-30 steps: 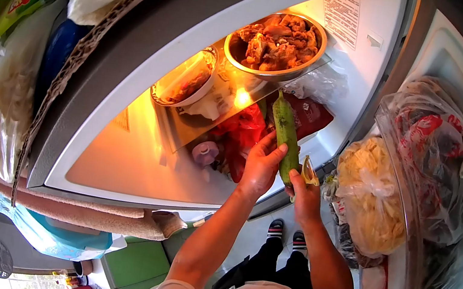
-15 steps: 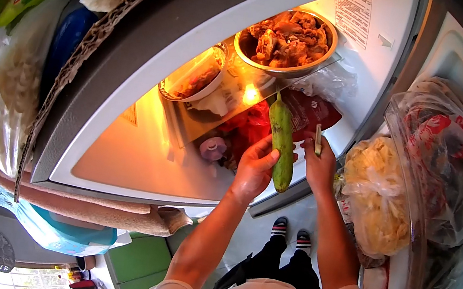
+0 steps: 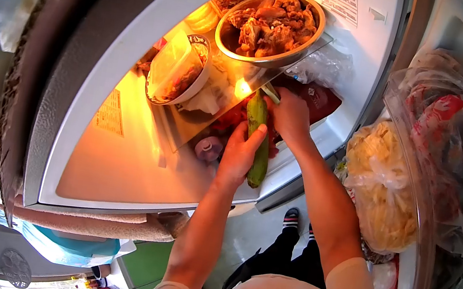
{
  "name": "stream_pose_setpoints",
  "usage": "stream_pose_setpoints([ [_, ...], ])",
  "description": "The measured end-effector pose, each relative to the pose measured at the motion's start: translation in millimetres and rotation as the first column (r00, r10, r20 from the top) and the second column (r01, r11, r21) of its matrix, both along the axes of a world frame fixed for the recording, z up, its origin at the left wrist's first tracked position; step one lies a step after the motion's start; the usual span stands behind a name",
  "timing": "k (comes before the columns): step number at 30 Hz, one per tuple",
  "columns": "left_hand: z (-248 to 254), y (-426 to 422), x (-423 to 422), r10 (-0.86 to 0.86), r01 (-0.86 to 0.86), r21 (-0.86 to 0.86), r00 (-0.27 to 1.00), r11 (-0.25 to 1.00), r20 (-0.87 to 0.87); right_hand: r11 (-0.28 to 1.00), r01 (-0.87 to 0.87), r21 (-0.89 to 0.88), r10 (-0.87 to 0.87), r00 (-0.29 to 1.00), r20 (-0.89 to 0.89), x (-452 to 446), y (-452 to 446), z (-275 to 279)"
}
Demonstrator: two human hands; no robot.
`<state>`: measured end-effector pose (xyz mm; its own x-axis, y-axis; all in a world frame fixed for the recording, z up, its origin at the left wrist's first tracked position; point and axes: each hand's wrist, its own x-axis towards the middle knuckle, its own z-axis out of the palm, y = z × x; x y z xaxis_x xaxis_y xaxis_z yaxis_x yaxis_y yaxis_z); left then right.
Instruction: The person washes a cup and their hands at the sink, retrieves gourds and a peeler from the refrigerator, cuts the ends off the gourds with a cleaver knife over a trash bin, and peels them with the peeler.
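Note:
A long green gourd slants inside the open fridge, its lower end toward me. My left hand is closed around its lower half, the thumb lying across the skin. Close to the gourd's upper end, my right hand is closed on a narrow pale piece whose kind I cannot make out. Its fingertips are partly hidden behind the gourd. Red plastic and a dark red packet lie beneath and behind the hands. A pale purple object rests left of the gourd.
On the glass shelf stand a metal bowl of cooked meat and a patterned bowl with a plastic container in it. Bagged yellowish food fills the open door's rack at right. A towel hangs at lower left.
Both hands and the gourd have moved deeper into the fridge and to the left. My right hand has come up beside the gourd's top end with the pale piece. The view has shifted slightly.

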<state>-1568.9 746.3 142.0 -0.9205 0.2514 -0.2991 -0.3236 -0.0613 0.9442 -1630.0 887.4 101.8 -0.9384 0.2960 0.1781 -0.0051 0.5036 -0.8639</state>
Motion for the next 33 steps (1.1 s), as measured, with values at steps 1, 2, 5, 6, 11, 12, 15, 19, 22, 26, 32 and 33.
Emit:
stream_pose_setpoints([
  [1, 2, -1, -4, 0.001, -0.001, -0.004, 1.0, 1.0, 0.004, 1.0, -0.001, -0.004, 0.001, 1.0, 0.004, -2, -1, 1],
  [2, 4, 0, -8, -0.005, 0.006, 0.028, 0.999, 1.0, -0.042, 0.999, -0.037, 0.019, 0.036, 0.997, 0.069, -4, 0, 2],
  [5, 13, 8, -18, 0.045, -0.031, 0.095, 0.987, 0.995, -0.155, 0.997, -0.073, 0.039, 0.067, 0.99, 0.127, -9, -4, -4],
  [6, 12, 11, -23, 0.064, -0.049, 0.096, 0.985, 0.994, -0.16, 0.996, -0.078, 0.043, 0.073, 0.991, 0.11, -9, -4, -5],
  [11, 20, 18, -31, 0.181, -0.175, 0.125, 0.983, 0.977, -0.038, 0.963, -0.202, 0.176, 0.167, 0.966, 0.196, -12, -3, 2],
  [12, 22, 18, -33, 0.155, -0.154, 0.126, 0.988, 0.98, 0.002, 0.971, -0.179, 0.161, 0.144, 0.968, 0.207, -14, -4, 4],
  [15, 23, 17, -34, 0.116, -0.117, 0.117, 0.993, 0.986, 0.014, 0.975, -0.156, 0.16, 0.12, 0.969, 0.216, -9, -1, 10],
  [19, 13, 10, -45, 0.062, -0.083, 0.158, 0.989, 0.984, 0.131, 0.979, -0.11, 0.171, 0.066, 0.967, 0.245, 5, 13, 31],
  [22, 14, 20, -49, 0.019, -0.073, 0.265, 0.98, 0.961, 0.2, 0.981, -0.13, 0.147, 0.095, 0.97, 0.222, 7, 26, 13],
  [26, 11, 33, -48, 0.044, -0.126, 0.363, 0.974, 0.923, 0.224, 0.986, -0.079, 0.146, 0.058, 0.988, 0.146, 22, 31, 6],
  [32, 0, 28, -40, 0.065, -0.124, 0.375, 0.984, 0.919, 0.166, 0.988, 0.05, -0.146, -0.022, 0.982, 0.19, 81, 34, 12],
  [33, 0, 27, -38, 0.066, -0.095, 0.306, 0.992, 0.947, 0.103, 0.956, 0.08, -0.282, -0.036, 0.987, 0.158, 94, 33, 10],
])
